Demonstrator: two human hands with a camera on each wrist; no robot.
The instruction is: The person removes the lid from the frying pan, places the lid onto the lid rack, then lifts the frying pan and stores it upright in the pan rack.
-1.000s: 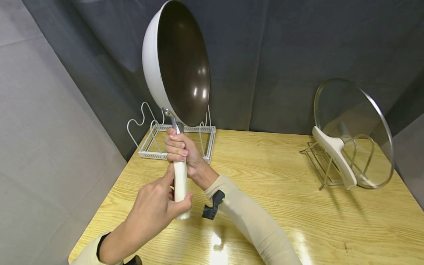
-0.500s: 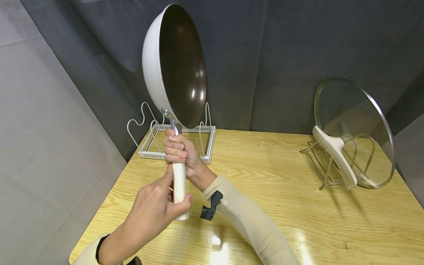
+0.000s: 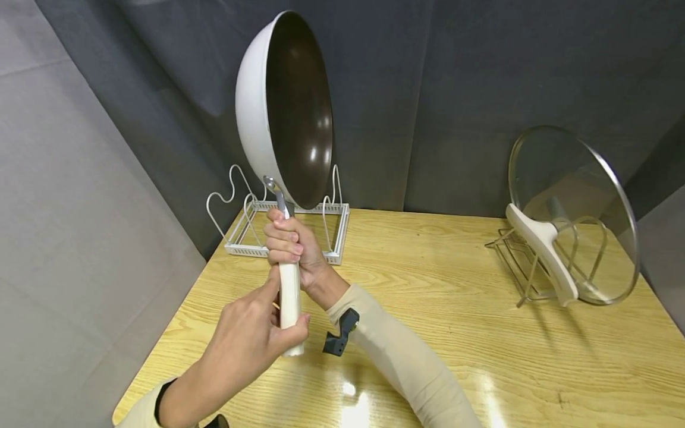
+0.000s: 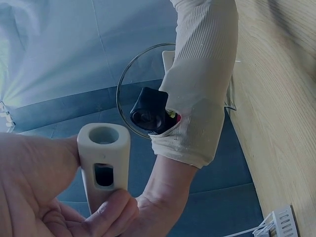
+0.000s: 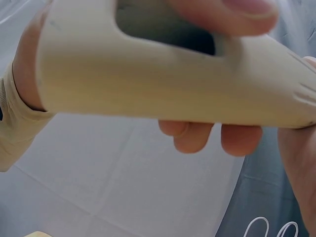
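Observation:
A wok, white outside and dark brown inside, is held upright in the air at the left of the head view. My right hand grips the upper part of its cream handle, just below the metal neck. Lower down, my left hand holds the handle's end between thumb and fingers. The left wrist view shows the hollow butt of the handle and a slot in its side. Close up in the right wrist view, the handle covers much of the hands.
Behind the hands, a white wire rack stands on the wooden table. At the right, a glass lid with a cream handle leans in a metal wire stand. Dark cloth hangs behind the table.
The wok has come down slightly, and its dark opening looks a little narrower. Both hands keep their hold, nearly in the same place.

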